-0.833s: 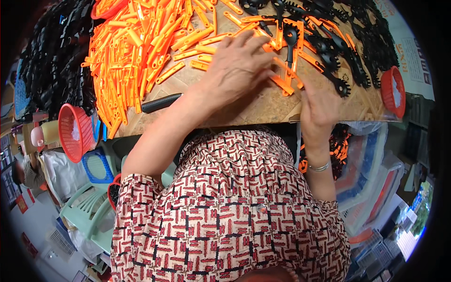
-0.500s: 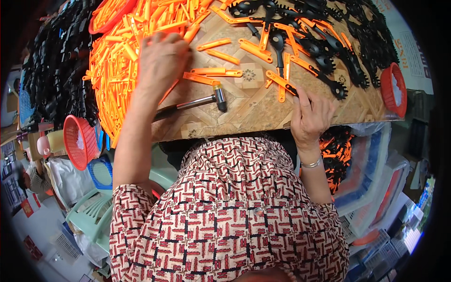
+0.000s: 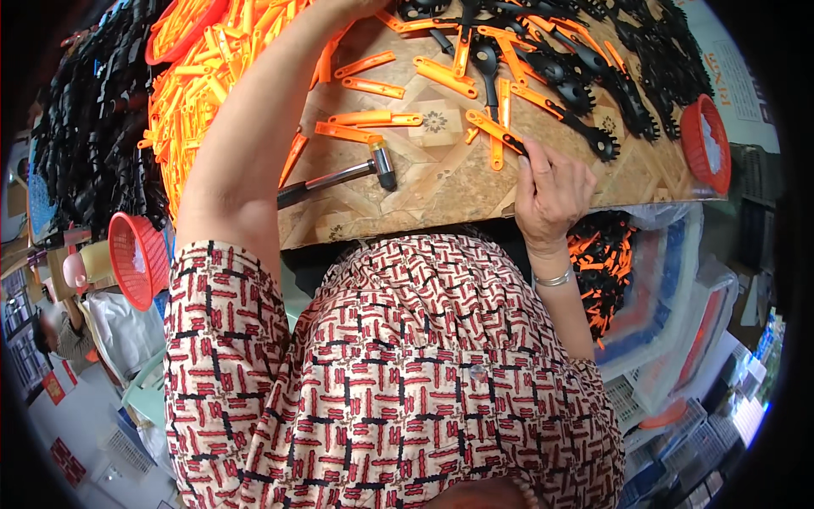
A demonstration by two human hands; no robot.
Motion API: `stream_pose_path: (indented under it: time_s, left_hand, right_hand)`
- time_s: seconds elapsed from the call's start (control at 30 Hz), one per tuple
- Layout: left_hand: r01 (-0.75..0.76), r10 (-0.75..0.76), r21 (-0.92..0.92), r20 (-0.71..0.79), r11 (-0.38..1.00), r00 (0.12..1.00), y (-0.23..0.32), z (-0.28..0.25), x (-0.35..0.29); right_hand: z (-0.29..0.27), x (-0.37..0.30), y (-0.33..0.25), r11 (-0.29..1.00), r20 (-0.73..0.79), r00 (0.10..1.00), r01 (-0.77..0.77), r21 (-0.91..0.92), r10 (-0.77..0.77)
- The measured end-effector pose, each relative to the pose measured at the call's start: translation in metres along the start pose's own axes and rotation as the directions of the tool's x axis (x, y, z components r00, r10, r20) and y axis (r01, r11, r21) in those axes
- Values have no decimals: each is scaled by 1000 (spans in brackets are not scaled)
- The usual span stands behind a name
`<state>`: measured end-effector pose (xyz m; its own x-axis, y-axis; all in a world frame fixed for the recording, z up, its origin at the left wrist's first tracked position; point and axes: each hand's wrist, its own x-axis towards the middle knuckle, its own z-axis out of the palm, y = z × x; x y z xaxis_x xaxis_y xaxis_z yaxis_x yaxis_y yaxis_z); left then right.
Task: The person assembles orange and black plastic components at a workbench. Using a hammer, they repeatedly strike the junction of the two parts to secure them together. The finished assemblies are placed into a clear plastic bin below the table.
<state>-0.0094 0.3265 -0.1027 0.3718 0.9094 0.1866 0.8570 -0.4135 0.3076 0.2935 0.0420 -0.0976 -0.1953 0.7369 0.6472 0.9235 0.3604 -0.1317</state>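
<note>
Left arm (image 3: 254,119) stretched forward, right hand (image 3: 555,193) nearer, fingers (image 3: 541,161) bent

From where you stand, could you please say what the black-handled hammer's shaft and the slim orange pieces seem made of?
Black-handled hammer's shaft: probably polished metal, given its bright gleam. Slim orange pieces: likely moulded plastic, slightly glossy and evenly coloured.

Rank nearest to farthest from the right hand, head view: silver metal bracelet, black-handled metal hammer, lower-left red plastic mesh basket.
1. Silver bracelet: worn below the right hand.
2. Hammer: to the left.
3. Red basket: far left.
</note>
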Motion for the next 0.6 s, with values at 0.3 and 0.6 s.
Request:
stream_pose_path:
  time_s: [0.3,0.6]
  left_hand:
    - [-466,458,34,134,884,879,24,-66,-135]
    - [-61,62,14,-125,998,990,26,-67,-203]
  right_hand:
    - [-4,1,-10,1000,60,998,1,-27,1]
    - [-1,24,2,984,181,982,-27,-177,60]
